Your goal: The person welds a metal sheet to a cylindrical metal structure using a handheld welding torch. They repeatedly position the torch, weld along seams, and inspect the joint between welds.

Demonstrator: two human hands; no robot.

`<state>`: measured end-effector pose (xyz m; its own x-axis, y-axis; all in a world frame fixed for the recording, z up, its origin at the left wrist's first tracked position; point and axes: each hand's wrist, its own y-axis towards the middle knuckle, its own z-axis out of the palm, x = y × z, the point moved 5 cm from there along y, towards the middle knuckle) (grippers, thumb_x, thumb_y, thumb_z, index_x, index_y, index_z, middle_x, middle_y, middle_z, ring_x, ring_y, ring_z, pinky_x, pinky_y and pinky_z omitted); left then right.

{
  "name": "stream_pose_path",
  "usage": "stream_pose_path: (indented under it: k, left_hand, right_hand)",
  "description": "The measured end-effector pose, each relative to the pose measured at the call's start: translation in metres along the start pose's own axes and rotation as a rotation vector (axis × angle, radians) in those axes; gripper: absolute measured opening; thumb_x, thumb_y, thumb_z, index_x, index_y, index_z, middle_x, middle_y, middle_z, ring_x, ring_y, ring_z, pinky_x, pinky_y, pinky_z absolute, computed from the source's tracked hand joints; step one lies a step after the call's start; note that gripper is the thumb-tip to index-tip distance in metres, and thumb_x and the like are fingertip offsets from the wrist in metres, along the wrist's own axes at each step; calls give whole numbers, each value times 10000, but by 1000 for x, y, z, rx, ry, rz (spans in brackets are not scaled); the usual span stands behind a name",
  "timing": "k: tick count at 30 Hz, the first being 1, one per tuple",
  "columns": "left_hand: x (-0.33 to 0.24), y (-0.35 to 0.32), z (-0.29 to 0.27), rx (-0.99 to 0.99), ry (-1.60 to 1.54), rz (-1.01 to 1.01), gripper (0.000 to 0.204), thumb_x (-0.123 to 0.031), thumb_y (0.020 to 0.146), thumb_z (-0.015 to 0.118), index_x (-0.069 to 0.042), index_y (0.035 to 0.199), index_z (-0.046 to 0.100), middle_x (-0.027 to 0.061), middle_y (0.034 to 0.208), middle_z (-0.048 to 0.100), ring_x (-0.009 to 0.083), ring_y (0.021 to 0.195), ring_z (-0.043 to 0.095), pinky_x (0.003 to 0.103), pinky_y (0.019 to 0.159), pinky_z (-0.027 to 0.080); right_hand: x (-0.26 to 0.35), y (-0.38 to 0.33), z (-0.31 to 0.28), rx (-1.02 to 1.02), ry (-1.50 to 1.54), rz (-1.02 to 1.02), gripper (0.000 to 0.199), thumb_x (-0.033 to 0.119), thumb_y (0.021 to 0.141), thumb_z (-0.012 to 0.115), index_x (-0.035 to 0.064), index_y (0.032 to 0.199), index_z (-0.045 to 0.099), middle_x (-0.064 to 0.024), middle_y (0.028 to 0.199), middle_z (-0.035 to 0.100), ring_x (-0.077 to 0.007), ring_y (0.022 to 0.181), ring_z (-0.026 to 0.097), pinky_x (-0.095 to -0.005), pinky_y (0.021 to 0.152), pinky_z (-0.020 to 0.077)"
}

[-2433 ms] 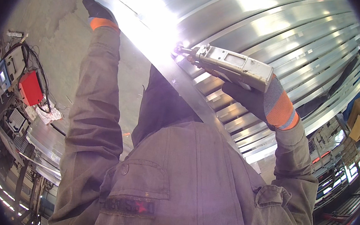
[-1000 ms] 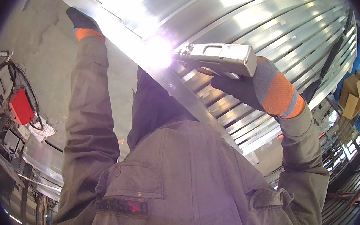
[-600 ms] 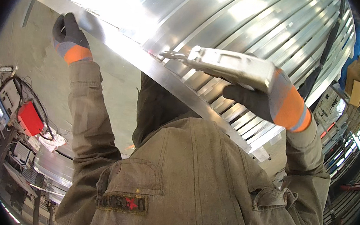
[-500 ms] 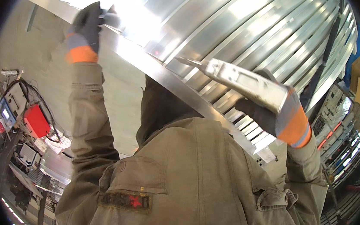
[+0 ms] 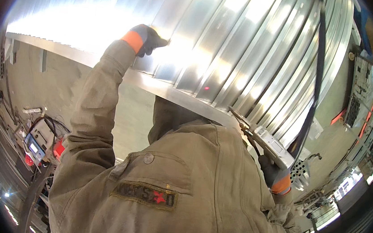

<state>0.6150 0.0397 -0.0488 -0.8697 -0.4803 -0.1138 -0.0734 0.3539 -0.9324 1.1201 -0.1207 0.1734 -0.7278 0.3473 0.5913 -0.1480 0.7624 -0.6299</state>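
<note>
My right hand (image 5: 273, 172), in a dark glove with an orange cuff, is closed around a silver, boxy laser welding gun (image 5: 273, 145) with a slim nozzle. The nozzle points up and left, near the edge bar (image 5: 175, 93) of a large panel of shiny aluminium slats (image 5: 229, 44). A small red light dot (image 5: 206, 88) shows on the slats. My left hand (image 5: 149, 41), gloved alike, is over the slats farther left, with its fingers curled in. Whether anything is between those fingers is hidden.
A black cable (image 5: 319, 62) hangs across the slats at the right. Beside the gun sits a perforated metal piece (image 5: 299, 170). Equipment with a lit screen (image 5: 35, 147) and a red box (image 5: 59, 149) stands at the lower left. Racks line the far right.
My left hand has moved right, from the panel's edge onto the slats. My right hand has lowered with the welding gun, drawing its nozzle down and right. The whole view has also shifted.
</note>
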Motion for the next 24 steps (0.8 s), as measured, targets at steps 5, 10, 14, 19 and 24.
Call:
stream_pose_path:
  k: [5, 10, 14, 19, 24]
  left_hand:
    - [-18, -9, 14, 36, 96, 37, 683, -711, 923, 586, -41, 888, 712, 75, 829, 711, 217, 687, 635, 427, 674, 550]
    - [-13, 0, 22, 38, -3, 14, 638, -688, 884, 679, -52, 918, 713, 65, 825, 713, 216, 688, 644, 413, 673, 556]
    - [-4, 21, 24, 112, -24, -12, 601, -660, 876, 719, -62, 937, 717, 58, 814, 713, 217, 681, 650, 403, 648, 550]
    - [0, 28, 36, 104, -116, 74, 554, -617, 890, 735, -64, 921, 729, 63, 793, 712, 214, 648, 650, 412, 602, 531]
    - [5, 2, 43, -92, -487, 188, 452, -460, 921, 790, -28, 814, 714, 64, 702, 684, 187, 542, 611, 365, 508, 488]
  right_hand:
    - [-32, 2, -3, 33, 110, 219, 339, 107, 959, 784, -8, 1270, 712, -61, 1034, 724, -139, 862, 675, -310, 723, 552]
    - [56, 65, 2, 207, 35, -9, 377, 185, 931, 845, 9, 1250, 744, -84, 1045, 759, -189, 903, 723, -339, 803, 589]
    - [127, 96, 19, 292, -58, -234, 426, 160, 911, 855, 20, 1296, 736, -148, 1146, 779, -238, 984, 757, -363, 861, 599]
    - [116, 63, -15, 172, -169, -63, 440, 145, 896, 863, 19, 1298, 733, -154, 1144, 779, -252, 988, 759, -360, 854, 594]
    - [38, -42, -44, -212, -391, -92, 397, 144, 888, 858, 23, 1244, 729, -142, 1128, 758, -260, 987, 747, -371, 851, 578]
